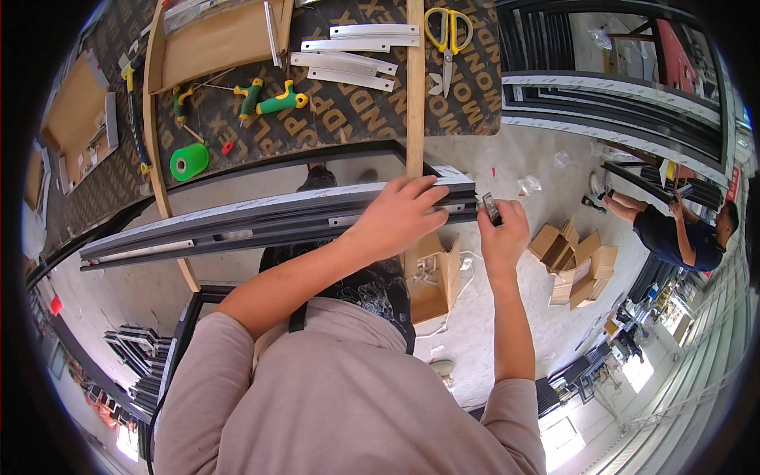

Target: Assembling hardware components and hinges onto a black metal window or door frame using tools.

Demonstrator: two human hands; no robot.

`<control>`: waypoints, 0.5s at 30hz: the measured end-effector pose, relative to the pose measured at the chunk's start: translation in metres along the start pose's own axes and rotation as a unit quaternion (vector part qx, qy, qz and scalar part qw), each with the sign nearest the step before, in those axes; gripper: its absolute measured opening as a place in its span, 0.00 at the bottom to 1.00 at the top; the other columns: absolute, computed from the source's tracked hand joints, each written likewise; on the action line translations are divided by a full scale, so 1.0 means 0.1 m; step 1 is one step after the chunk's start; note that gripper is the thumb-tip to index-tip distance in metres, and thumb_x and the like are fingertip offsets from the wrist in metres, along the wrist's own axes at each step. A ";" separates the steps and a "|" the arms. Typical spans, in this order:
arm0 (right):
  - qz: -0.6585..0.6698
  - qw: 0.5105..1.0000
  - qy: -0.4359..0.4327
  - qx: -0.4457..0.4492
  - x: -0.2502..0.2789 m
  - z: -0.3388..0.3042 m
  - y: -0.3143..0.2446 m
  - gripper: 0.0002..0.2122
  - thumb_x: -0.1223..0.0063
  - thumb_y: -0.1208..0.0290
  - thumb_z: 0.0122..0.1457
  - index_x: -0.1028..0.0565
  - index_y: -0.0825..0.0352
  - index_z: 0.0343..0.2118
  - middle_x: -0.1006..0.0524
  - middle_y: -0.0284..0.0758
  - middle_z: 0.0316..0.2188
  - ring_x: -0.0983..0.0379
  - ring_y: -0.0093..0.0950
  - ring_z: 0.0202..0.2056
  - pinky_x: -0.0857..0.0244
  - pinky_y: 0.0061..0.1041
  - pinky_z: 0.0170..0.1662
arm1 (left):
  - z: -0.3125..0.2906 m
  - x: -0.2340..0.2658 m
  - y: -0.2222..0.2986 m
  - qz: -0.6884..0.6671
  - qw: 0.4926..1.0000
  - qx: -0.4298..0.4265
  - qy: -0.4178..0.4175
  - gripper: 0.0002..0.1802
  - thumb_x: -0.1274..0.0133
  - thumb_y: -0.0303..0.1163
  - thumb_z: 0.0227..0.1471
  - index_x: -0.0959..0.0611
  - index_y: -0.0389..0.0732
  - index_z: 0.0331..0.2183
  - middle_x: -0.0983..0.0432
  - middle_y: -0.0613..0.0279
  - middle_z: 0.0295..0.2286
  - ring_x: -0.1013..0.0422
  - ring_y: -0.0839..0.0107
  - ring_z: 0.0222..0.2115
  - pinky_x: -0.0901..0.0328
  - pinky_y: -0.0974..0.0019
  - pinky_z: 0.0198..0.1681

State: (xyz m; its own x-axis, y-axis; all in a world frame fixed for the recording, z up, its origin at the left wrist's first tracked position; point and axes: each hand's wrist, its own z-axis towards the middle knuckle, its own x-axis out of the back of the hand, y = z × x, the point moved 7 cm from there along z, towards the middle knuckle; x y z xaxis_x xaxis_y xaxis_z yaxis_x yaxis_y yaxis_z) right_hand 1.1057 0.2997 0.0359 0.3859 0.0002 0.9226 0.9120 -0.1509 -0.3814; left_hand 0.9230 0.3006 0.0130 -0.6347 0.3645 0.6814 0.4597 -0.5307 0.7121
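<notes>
A long black metal profile, with white film along its upper face, lies across in front of me on wooden strips. My left hand grips it near its right end, fingers bent over the film-covered face and the thumb side out of sight. Just off that end, my right hand pinches a small metal fitting between thumb and fingers. The fitting is close to the profile's open end; whether they touch, I cannot tell. A short metal plate sits in the profile's groove beside my left forearm.
On the patterned bench lie yellow-handled scissors, flat metal strips, green-yellow screwdrivers, a green tape roll and a hammer. Cardboard boxes stand on the floor. Another person works at the right.
</notes>
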 end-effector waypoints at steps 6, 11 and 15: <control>0.042 0.993 -0.089 -0.061 -0.08 0.07 0.10 0.07 0.37 0.74 0.48 0.24 0.70 0.28 0.28 0.37 0.25 0.31 0.34 0.27 0.36 0.32 0.33 | 0.00 -0.01 -0.01 0.011 1.000 0.006 -0.011 0.14 0.41 0.32 0.46 0.20 0.48 0.38 0.30 0.61 0.50 0.37 0.58 0.56 0.41 0.50 0.55; 0.235 0.941 -0.184 -0.161 -0.23 0.07 0.45 0.07 0.39 0.72 0.53 0.23 0.71 0.30 0.27 0.35 0.26 0.30 0.26 0.29 0.36 0.26 0.36 | 0.00 -0.01 -0.01 0.005 1.000 0.009 -0.016 0.14 0.41 0.32 0.46 0.20 0.48 0.38 0.31 0.62 0.50 0.37 0.58 0.56 0.41 0.50 0.55; 0.242 0.936 -0.197 -0.165 -0.23 0.09 0.43 0.09 0.40 0.73 0.54 0.23 0.72 0.35 0.26 0.35 0.31 0.29 0.25 0.33 0.35 0.24 0.40 | 0.00 -0.01 -0.01 0.002 1.000 0.008 -0.013 0.14 0.41 0.32 0.46 0.20 0.48 0.38 0.31 0.61 0.50 0.37 0.57 0.55 0.41 0.49 0.55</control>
State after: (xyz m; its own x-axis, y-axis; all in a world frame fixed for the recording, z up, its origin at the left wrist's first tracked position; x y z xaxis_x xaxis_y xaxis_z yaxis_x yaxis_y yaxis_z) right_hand 1.1376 0.3022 -0.0026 0.8226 0.2078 0.5292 0.5505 -0.5236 -0.6502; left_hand 0.9234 0.3006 0.0118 -0.6163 0.3822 0.6885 0.4727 -0.5197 0.7116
